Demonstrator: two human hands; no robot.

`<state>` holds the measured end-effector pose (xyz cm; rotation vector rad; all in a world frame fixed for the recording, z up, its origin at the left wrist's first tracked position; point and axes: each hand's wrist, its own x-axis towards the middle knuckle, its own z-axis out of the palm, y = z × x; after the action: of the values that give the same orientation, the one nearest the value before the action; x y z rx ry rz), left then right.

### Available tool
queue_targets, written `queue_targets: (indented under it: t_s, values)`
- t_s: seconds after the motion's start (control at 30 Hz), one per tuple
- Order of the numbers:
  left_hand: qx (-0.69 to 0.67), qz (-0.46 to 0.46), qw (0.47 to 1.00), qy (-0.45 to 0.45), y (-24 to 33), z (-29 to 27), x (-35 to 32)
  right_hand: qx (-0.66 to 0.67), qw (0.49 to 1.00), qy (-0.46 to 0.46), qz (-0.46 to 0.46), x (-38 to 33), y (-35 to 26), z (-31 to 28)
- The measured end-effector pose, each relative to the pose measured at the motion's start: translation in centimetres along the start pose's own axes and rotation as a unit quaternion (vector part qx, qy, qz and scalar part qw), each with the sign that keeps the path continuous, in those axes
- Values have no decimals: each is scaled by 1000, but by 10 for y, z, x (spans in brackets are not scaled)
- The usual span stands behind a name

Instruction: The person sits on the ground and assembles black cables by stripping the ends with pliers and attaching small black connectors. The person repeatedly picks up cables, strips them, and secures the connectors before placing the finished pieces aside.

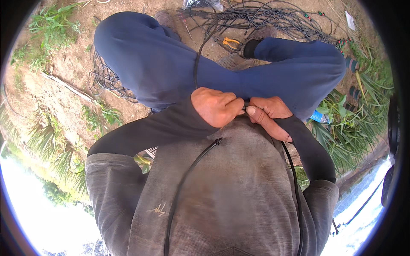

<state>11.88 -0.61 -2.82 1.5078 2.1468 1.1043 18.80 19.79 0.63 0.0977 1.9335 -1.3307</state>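
Observation:
My left hand (218,107) and my right hand (270,116) meet in front of my waist, above my lap. Both have their fingers closed in a pinch around a small black piece (244,108) between them, mostly hidden by the fingers. A thin black tube or cable (197,70) runs over my blue trousers to my left hand. Below the hands, a black cord (181,181) with a knobbed end lies over my grey shirt. Another black cord (295,187) runs up the shirt toward my right wrist.
A tangle of black tubes (269,19), some with red and green ends, lies on the soil beyond my legs. Pliers with yellow-orange handles (231,43) rest near my foot. More coiled black line (104,77) sits left of my knee. Green plants (346,123) grow at the right.

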Motion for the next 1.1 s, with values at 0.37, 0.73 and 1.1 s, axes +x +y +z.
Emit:
queue_targets:
  t_s: [0.37,0.73,1.1]
  values:
    - [-549,-237,801,21,2,-71,120,103,903,374,-187,-2,-48,-77]
    - [-589,-200,781,52,24,-65,146,183,858,424,-226,-20,-46,-92]
    - [-563,-185,799,104,23,-57,145,158,855,419,-261,-15,-34,-83]
